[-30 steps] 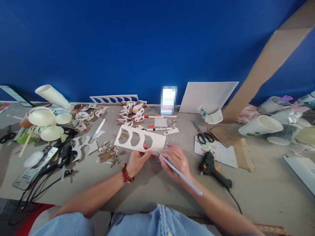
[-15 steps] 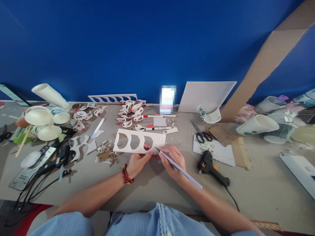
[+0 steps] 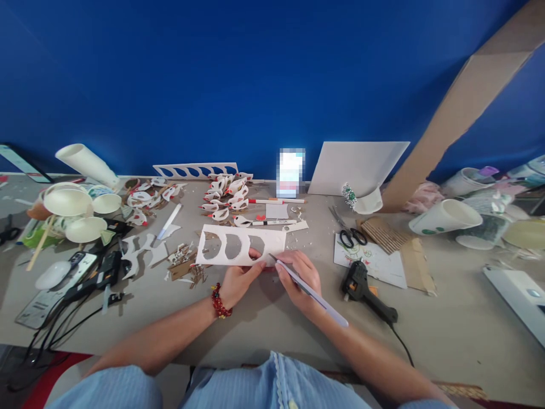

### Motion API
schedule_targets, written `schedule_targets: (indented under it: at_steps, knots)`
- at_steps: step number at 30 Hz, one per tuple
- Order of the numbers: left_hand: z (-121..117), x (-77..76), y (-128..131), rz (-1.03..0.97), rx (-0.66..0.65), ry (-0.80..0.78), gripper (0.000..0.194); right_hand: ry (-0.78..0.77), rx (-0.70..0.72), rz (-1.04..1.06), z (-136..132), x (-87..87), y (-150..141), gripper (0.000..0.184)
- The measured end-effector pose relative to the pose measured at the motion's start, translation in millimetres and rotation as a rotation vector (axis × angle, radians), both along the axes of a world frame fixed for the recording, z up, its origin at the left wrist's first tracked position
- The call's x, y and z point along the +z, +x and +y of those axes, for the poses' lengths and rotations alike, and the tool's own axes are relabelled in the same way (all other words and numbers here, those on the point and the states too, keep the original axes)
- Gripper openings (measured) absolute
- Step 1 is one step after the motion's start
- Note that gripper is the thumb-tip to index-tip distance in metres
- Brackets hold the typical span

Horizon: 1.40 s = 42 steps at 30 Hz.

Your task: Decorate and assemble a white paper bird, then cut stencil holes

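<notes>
My left hand (image 3: 238,283), with a red bead bracelet at the wrist, is closed on the lower edge of a white foam board strip (image 3: 207,257). Its thumb lies on the front face, and a finger shows through an opening behind. The strip has several rounded cut-outs and is held tilted up above the table. My right hand (image 3: 303,278) pinches a slim craft knife (image 3: 314,295) with a pale lavender handle. The knife's tip meets the strip near its right end, close to my left thumb.
Small white birds with red beaks (image 3: 225,196) stand behind the strip. Right lie scissors (image 3: 352,234) and a black glue gun (image 3: 367,295) with a cord. Cardboard scraps (image 3: 187,264), cables (image 3: 70,309) and paper cups (image 3: 70,201) are at left. A lit phone (image 3: 289,173) stands at the back.
Almost nothing differs. Both hands keep their hold, and the knife's rear end has shifted very slightly left.
</notes>
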<state>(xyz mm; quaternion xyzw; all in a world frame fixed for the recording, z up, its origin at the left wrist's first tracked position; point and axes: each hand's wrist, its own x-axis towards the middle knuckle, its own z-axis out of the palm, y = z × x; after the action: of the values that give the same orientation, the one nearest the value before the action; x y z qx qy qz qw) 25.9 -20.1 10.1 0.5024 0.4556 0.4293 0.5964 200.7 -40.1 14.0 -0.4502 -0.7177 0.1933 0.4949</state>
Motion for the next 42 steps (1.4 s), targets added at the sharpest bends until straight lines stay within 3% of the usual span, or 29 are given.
schedule_targets:
  at_steps: [6, 22, 42]
  knots:
    - [-0.3, 0.8, 1.1, -0.024, -0.013, -0.006, 0.026, -0.006, 0.001, -0.014, 0.2, -3.0, -0.3, 0.012]
    - [0.7, -3.2, 0.1, 0.2, 0.033, 0.103, 0.027, -0.004, -0.02, -0.099, 0.5, -4.4, -4.1, 0.008]
    - [1.8, -3.6, -0.1, 0.257, 0.054, 0.1, 0.023, 0.008, 0.0, -0.11, 1.9, -6.0, -3.8, 0.01]
